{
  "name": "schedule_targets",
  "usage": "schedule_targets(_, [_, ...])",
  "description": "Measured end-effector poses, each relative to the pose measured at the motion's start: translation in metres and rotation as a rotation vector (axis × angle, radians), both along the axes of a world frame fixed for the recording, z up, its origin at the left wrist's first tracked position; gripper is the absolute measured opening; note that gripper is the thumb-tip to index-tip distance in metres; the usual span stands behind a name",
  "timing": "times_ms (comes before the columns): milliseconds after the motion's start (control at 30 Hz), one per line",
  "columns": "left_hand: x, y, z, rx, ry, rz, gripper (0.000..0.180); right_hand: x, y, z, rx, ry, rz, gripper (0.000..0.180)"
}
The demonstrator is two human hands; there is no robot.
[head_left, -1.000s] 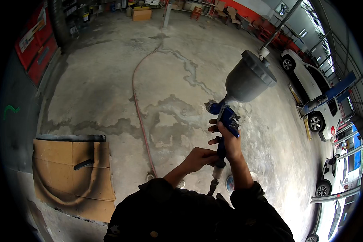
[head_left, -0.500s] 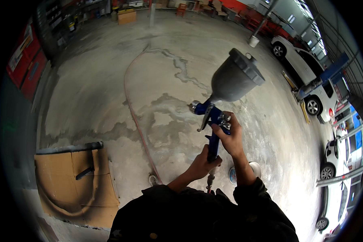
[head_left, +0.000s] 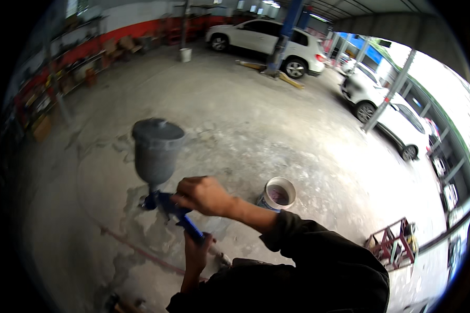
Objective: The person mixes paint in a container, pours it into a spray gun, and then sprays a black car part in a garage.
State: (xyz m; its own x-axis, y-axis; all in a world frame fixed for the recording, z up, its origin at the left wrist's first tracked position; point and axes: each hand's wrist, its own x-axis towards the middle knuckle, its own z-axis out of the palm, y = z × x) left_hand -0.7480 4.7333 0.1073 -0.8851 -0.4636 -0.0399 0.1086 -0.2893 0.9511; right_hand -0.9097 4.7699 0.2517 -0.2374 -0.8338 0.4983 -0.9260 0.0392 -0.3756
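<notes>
A blue spray gun (head_left: 192, 228) with a grey paint cup (head_left: 157, 155) on top is held out in front of me, its nozzle toward the left. The cup stands nearly upright with its lid on. My left hand (head_left: 195, 254) is wrapped round the lower end of the handle, close to the hose fitting (head_left: 220, 257). At the back of the gun body, my right hand (head_left: 206, 196) is closed with curled fingers over the rear knobs. Those knobs are mostly hidden beneath it.
A bucket (head_left: 293, 194) with pinkish liquid stands right of the gun. A reddish hose (head_left: 136, 249) crosses the concrete floor. Farther right is a dark red metal frame (head_left: 390, 245). A white car (head_left: 261, 35) is by a blue lift post (head_left: 284, 39), with another white car (head_left: 389, 107) nearer.
The view has swung to the right, bringing the bucket and cars nearer the middle. The spray gun now sits farther left in view, and my right hand has turned knuckles-up over its back.
</notes>
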Motion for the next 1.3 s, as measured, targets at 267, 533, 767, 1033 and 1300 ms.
schedule_targets(267, [-0.002, -0.002, 0.002, -0.014, -0.003, -0.101, 0.045, 0.007, 0.024, -0.018, -0.072, -0.027, -0.026, 0.028])
schedule_targets(533, [0.002, -0.012, -0.004, -0.036, -0.026, -0.132, 0.046, 0.012, 0.021, -0.023, -0.01, -0.009, -0.122, 0.031])
schedule_targets(767, [0.001, -0.009, -0.006, -0.027, -0.007, -0.135, 0.046, 0.004, 0.016, -0.042, 0.034, -0.014, -0.086, 0.03])
schedule_targets(1033, [0.002, -0.011, -0.003, -0.008, -0.022, -0.124, 0.048, 0.007, 0.012, -0.036, -0.19, 0.009, -0.031, 0.03])
schedule_targets(1300, [-0.001, -0.008, -0.003, -0.006, -0.056, -0.097, 0.048, 0.004, 0.014, -0.032, -0.296, 0.026, -0.032, 0.032])
